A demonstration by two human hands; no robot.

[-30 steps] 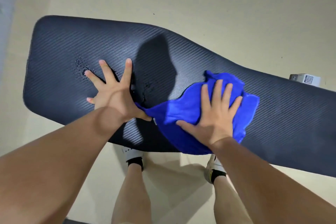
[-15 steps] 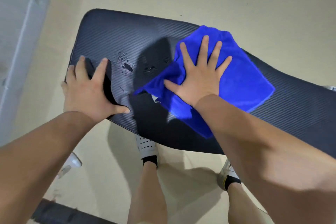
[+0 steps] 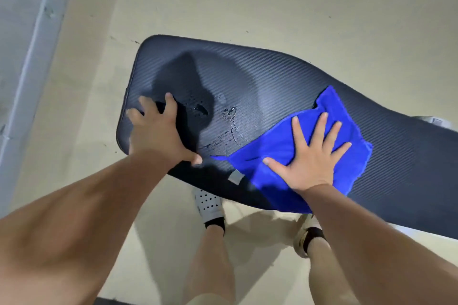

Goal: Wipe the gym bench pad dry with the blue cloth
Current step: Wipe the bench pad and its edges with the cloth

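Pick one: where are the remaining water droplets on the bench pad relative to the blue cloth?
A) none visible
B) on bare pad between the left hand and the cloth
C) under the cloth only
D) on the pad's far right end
B: the water droplets sit on bare bench pad between the left hand and the blue cloth, which the right hand presses flat.

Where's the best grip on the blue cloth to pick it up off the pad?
Probably the free corner of the blue cloth, farthest from the person: it sticks up past the right hand pressing the middle flat on the bench pad. Come from above, from the pad's far edge.
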